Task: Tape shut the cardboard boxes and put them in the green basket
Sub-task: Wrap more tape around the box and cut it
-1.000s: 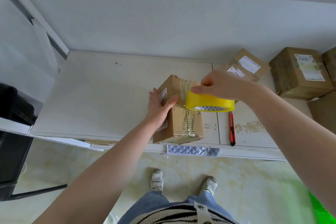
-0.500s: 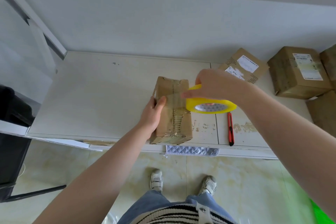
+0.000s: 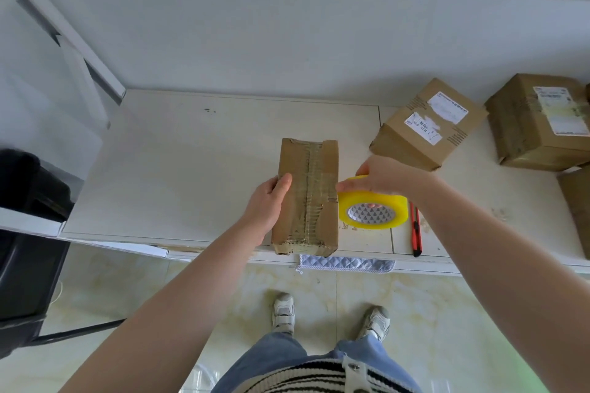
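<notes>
While the long brown cardboard box point(image 3: 307, 198) lies on the white table point(image 3: 191, 169), the left hand point(image 3: 267, 208) grips its side and the right hand point(image 3: 384, 176) grips the round yellow tape roll point(image 3: 373, 201) beside it.

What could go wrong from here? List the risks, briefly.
1. The cardboard box reaches the front edge of the table. Tugging the tape roll in the right hand could drag it off, as only the left hand steadies it.
2. The red utility knife lies under the right forearm and could get knocked floorward.
</notes>
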{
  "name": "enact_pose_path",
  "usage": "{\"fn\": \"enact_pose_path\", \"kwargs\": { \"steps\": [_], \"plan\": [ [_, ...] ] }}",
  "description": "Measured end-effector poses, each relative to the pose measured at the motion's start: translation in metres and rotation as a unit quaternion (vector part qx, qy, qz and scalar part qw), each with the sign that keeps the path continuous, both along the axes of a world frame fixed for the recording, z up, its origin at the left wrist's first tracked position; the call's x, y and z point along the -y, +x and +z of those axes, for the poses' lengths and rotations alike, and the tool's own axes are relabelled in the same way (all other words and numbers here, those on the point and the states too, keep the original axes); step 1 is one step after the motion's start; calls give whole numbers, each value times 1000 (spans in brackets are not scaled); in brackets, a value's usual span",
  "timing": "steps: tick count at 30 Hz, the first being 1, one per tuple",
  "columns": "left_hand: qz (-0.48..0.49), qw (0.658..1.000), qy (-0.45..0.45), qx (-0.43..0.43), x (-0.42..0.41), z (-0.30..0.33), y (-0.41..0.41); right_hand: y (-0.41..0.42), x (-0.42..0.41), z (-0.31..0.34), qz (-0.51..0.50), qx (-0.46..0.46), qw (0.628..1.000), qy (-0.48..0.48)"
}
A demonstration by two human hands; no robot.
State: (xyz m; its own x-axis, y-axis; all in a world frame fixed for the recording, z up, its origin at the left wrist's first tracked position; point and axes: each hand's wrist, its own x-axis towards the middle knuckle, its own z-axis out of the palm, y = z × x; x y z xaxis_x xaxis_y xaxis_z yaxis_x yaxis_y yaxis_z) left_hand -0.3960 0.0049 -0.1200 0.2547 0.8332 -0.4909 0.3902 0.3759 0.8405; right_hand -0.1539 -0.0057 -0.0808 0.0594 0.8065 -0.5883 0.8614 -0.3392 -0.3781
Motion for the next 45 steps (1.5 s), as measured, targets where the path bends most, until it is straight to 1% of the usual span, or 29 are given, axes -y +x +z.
{"fn": "enact_pose_path", "kwargs": {
  "steps": [3,6,10,12,16,17,18,19,21,23,24,27,29,31,33,36,41,43,45],
  "plan": [
    [-2,1000,1,-14,-3,3,1,1,-2,-3,3,-5,1000,-3],
    [9,999,-30,-8,-4,10,9,0,-3,-5,15,7,1000,-4],
    [21,999,-19,-43,-7,13,22,1,2,-2,19,26,999,19],
    [27,999,-29,-22,-5,13,27,6,5,8,27,45,998,35],
    [44,990,-110,77,7,12,38,10,6,35,42,128,990,51],
    [50,988,-111,91,9,13,40,8,5,39,46,148,986,55],
    [50,991,-92,86,10,14,41,5,5,42,46,162,984,58],
    [45,996,-56,58,10,14,41,1,5,44,46,171,982,59],
    [13,998,58,-38,9,18,44,-3,4,48,46,180,981,59],
    [-34,980,164,-111,12,24,54,-6,4,50,47,185,980,59],
    [-52,971,184,-140,14,26,59,-8,4,51,48,186,979,61],
    [-75,961,164,-208,19,22,65,-12,4,54,54,154,984,76],
    [-76,959,145,-233,17,19,58,-8,4,60,42,83,991,92],
    [-61,967,115,-220,11,18,47,-3,5,67,19,-1,994,110],
    [-50,979,77,-181,7,17,38,-3,8,69,20,-47,991,127],
    [-55,987,37,-149,2,16,31,-10,13,66,17,-58,987,146],
    [-53,989,35,-134,2,20,29,-15,12,68,5,-72,986,151],
    [-49,990,35,-129,3,20,27,-17,10,66,17,-41,987,157],
    [-42,992,27,-116,4,20,22,-18,8,65,38,47,986,156]
  ]
}}
